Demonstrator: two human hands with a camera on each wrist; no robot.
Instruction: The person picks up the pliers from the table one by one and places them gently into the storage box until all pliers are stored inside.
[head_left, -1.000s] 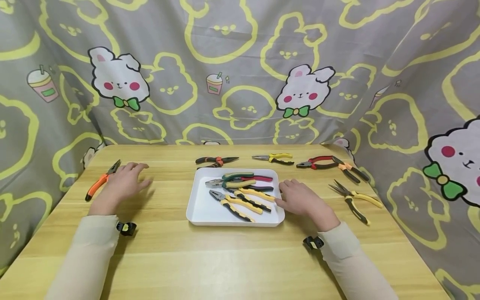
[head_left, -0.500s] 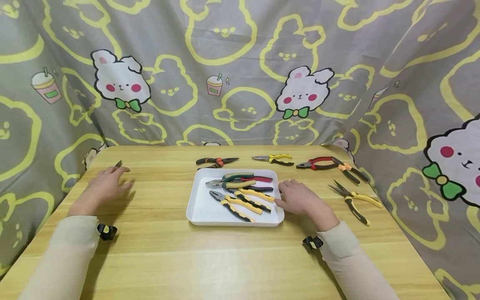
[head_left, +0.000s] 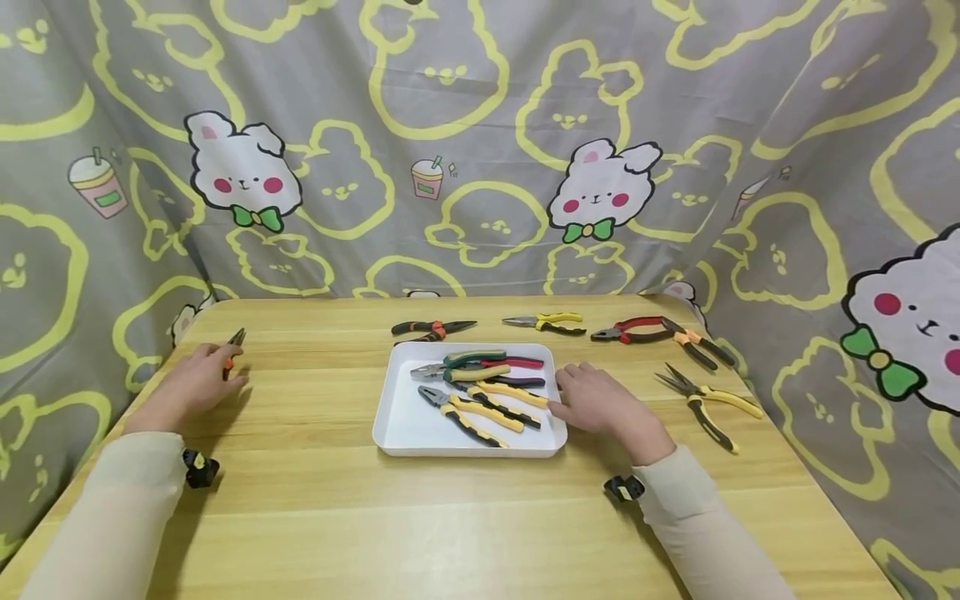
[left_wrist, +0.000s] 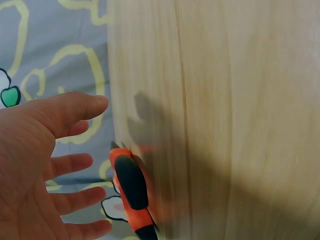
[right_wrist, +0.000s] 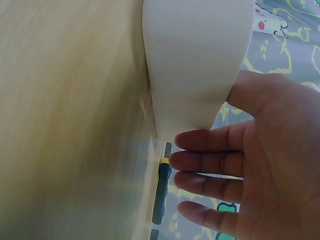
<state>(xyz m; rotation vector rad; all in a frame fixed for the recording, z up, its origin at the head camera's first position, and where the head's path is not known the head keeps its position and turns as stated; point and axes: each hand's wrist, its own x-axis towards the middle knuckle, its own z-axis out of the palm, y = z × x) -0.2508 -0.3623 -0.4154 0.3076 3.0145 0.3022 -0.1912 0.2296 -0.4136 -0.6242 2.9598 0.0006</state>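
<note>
On the left of the table, my left hand [head_left: 201, 379] is right over a pair of orange-and-black pliers [left_wrist: 131, 182]. The left wrist view shows its fingers extended and spread, with the pliers beyond their tips. A shallow white tray [head_left: 393, 417] stands in the middle and holds several pliers; the yellow-and-black pair [head_left: 472, 415] lies nearest its front. My right hand [head_left: 600, 404] rests at the tray's right side. In the right wrist view its fingers are extended by the outer wall, and the thumb tip is hidden behind the rim.
Along the back lie black-and-orange pliers [head_left: 435, 328], yellow long-nose pliers [head_left: 546, 321], red-and-black pliers [head_left: 633, 327] and peach-and-black pliers [head_left: 697, 342]. Larger yellow-and-black long-nose pliers [head_left: 705, 400] are spread at the right. A patterned grey curtain [head_left: 480, 150] surrounds the table.
My left hand has moved left and slightly nearer, over the orange-and-black pliers, which now show mostly hidden beneath it. The right hand and the tray have stayed put.
</note>
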